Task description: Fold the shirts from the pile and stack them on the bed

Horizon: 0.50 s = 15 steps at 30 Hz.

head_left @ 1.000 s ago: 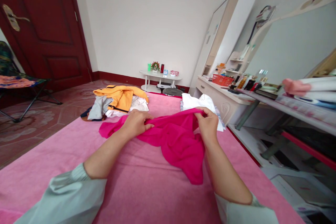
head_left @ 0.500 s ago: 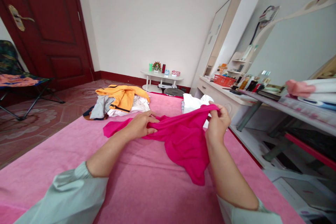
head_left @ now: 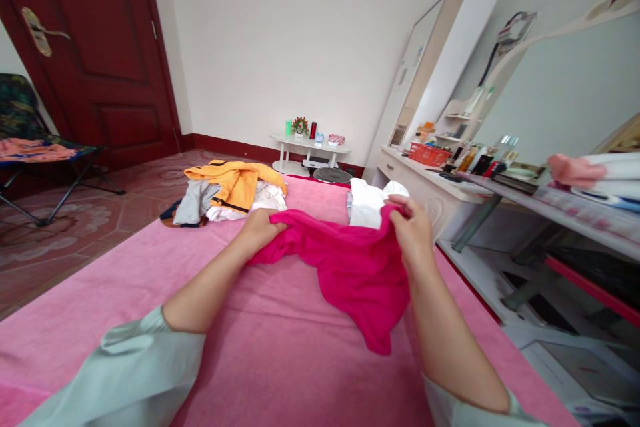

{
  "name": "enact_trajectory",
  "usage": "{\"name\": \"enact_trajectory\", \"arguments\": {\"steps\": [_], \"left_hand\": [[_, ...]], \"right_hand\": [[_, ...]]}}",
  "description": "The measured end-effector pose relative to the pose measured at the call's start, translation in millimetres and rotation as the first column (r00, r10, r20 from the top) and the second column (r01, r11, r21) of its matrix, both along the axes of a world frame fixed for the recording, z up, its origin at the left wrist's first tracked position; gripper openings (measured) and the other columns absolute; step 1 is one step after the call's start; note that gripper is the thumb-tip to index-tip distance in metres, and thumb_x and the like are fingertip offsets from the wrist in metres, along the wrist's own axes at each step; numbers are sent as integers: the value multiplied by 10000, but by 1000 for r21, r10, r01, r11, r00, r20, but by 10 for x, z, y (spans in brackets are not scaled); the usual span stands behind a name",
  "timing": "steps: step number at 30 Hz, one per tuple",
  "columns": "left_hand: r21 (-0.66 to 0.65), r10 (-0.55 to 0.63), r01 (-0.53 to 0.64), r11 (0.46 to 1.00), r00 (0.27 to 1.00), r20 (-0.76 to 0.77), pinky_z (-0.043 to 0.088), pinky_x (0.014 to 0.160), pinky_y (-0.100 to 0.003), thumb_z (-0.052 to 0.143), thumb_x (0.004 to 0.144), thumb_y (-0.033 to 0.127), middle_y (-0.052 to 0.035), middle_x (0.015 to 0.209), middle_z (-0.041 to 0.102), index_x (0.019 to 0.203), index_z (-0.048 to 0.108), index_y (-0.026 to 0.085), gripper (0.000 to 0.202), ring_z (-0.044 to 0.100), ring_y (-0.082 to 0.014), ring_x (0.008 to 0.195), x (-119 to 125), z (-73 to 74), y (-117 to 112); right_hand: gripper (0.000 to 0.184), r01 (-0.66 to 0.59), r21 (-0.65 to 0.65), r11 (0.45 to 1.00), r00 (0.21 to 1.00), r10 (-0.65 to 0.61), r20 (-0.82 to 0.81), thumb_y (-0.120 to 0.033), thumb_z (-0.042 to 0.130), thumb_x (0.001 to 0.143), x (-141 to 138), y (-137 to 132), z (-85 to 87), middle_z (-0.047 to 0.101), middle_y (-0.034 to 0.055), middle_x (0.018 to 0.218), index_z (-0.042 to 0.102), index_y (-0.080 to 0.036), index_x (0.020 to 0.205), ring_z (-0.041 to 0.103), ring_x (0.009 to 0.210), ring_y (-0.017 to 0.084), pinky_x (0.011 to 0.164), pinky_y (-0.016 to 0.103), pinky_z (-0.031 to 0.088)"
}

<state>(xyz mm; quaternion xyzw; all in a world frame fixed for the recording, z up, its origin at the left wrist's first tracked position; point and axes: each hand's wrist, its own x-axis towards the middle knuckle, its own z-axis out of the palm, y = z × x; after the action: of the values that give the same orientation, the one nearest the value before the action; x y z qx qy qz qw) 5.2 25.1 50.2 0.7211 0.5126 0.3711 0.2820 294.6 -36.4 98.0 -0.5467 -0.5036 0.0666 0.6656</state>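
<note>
A bright magenta garment stretches between my two hands over the pink bedspread. Its exact kind does not show. My left hand is closed on its left end, fingers mostly turned away. At the upper right corner, my right hand pinches the cloth between thumb and fingers. The top edge sags a little between the hands, and the lower right part hangs down onto the bed. Just behind my right hand lies folded white clothing, partly covered by the magenta cloth.
A heap of clothes with a yellow-orange garment on top lies at the bed's far left. Beyond the bed stands a low white table. On the right are a dressing table with bottles and a red basket. A folding chair stands left.
My left hand has gone from resting partly open on the cloth to gripping its edge. The top edge is now lifted and spread between both hands. My right hand keeps its pinch.
</note>
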Motion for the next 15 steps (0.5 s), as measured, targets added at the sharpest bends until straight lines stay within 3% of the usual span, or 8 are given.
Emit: {"name": "enact_trajectory", "arguments": {"steps": [3,6,8,10,11,13,15], "left_hand": [[-28,9,-7,1000,998,65,454,557,-240,549,717,303,-15,675,680,779,684,122,234,628,-189,667,109,23,-67],[-171,-65,111,979,965,254,441,498,-225,612,705,350,-14,639,672,759,668,118,244,611,-163,570,219,113,-227],[-284,-145,295,912,881,450,449,501,-221,664,688,395,-31,651,680,762,670,113,291,613,-153,556,264,193,-324],[-331,-164,422,844,791,590,482,556,-221,695,675,420,-57,695,699,799,687,105,340,638,-152,602,274,253,-365],[-343,-133,422,839,771,622,498,590,-225,705,668,423,-72,718,707,810,694,99,354,651,-154,631,268,266,-359],[-361,-21,321,876,772,636,519,644,-237,731,648,396,-95,736,716,797,701,85,346,668,-161,666,243,254,-305],[-360,87,187,914,777,624,531,672,-254,745,637,355,-100,722,718,783,700,79,315,676,-168,674,217,207,-227]], "right_hand": [[633,-212,-327,921,900,315,302,-164,601,625,-380,-139,-19,632,64,1099,530,-235,1250,561,577,97,610,276,485],[837,-343,-409,846,741,511,437,-188,656,650,-765,-272,-76,531,71,1299,338,-322,1413,577,622,109,647,298,499],[846,-380,-391,839,685,539,491,-169,643,668,-898,-296,-121,532,60,1303,308,-318,1431,605,727,146,729,325,504],[652,-363,-324,873,701,486,522,-120,569,693,-901,-269,-140,606,44,1194,491,-278,1321,614,837,174,810,336,487],[526,-343,-271,899,739,437,513,-102,528,699,-865,-245,-133,642,39,1117,599,-254,1198,613,884,184,842,335,476],[320,-292,-155,944,856,330,398,-104,489,703,-754,-199,-90,680,33,942,695,-217,921,617,888,188,842,327,474],[184,-254,-87,963,952,265,155,-157,521,705,-637,-170,-31,664,12,772,674,-200,799,622,734,169,732,312,502]]}}
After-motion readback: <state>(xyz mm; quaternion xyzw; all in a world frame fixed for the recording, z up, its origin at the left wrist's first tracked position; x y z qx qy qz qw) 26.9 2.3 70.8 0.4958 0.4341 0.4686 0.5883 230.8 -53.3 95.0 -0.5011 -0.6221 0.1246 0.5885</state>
